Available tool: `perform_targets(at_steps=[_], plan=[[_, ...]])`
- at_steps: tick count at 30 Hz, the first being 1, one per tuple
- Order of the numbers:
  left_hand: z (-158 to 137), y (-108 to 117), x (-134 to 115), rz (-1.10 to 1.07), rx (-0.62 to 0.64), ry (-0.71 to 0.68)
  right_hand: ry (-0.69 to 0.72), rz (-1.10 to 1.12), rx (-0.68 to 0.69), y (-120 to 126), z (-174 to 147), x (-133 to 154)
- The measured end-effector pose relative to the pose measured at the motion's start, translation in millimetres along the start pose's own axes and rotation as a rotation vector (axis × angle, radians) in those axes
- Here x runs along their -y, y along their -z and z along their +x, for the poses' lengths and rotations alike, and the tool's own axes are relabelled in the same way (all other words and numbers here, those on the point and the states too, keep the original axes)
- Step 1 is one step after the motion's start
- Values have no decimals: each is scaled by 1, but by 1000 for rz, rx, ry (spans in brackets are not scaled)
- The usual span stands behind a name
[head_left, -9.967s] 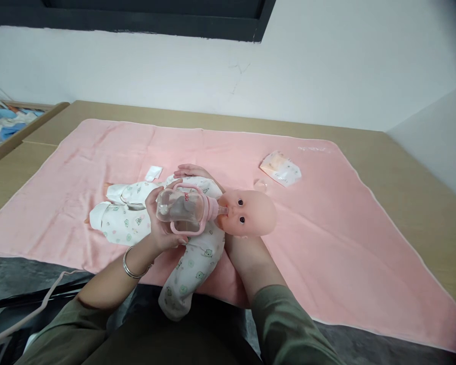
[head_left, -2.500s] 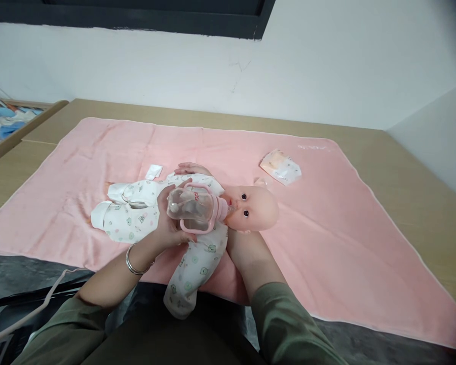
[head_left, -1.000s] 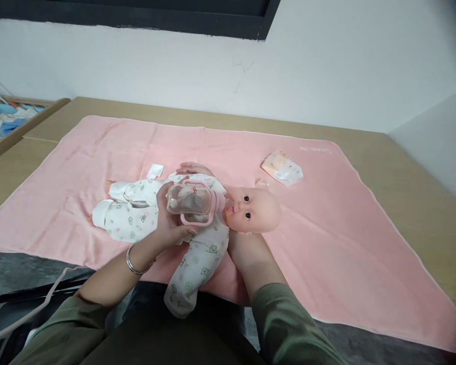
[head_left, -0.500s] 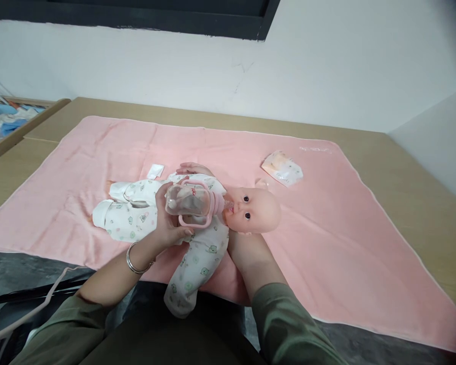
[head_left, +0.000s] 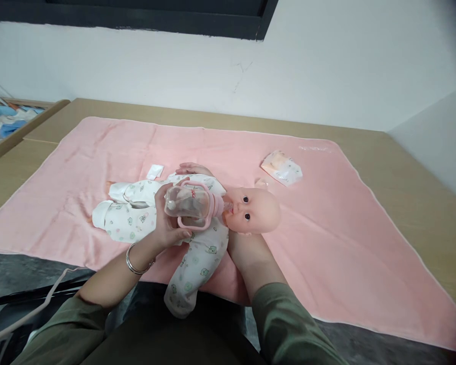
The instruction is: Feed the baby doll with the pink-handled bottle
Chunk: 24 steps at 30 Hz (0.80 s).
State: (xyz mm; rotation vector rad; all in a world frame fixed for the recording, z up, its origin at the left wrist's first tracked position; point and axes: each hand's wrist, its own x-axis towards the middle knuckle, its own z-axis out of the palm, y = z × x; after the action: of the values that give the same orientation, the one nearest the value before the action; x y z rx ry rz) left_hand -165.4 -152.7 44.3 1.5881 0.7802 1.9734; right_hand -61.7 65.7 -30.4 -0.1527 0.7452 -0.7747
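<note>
A baby doll [head_left: 265,209] in a white printed outfit lies on its back, head to the right, across a pink blanket [head_left: 349,233]. My left hand [head_left: 166,226] is closed around the base end of a clear baby bottle [head_left: 192,204] with pink handles. The bottle lies nearly level above the doll's chest, its teat at the doll's mouth. My right forearm passes beneath the doll's neck. At the far side, fingers of my right hand [head_left: 192,168] curl around the doll's upper body; the palm is hidden.
A soft printed packet [head_left: 281,168] lies beyond the doll's head, with a small clear cap [head_left: 261,183] near it. A small white folded piece [head_left: 155,172] rests behind the legs. The wooden table [head_left: 414,172] meets a white wall. Cloths [head_left: 11,124] sit in a wooden-edged container at left.
The bottle's base end has shifted very slightly toward me and left. Doll and right arm look the same.
</note>
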Motion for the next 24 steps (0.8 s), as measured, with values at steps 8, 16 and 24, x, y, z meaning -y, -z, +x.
perform_targets(at_steps=[8,16,24], plan=[[-7,4,0,-63,-16,117,-61,93,63,2,2,-2],[-1,3,-1,-62,34,52,-374,245,-279,-30,-7,29],[-2,3,1,-28,19,47,-423,384,-332,-44,-14,42]])
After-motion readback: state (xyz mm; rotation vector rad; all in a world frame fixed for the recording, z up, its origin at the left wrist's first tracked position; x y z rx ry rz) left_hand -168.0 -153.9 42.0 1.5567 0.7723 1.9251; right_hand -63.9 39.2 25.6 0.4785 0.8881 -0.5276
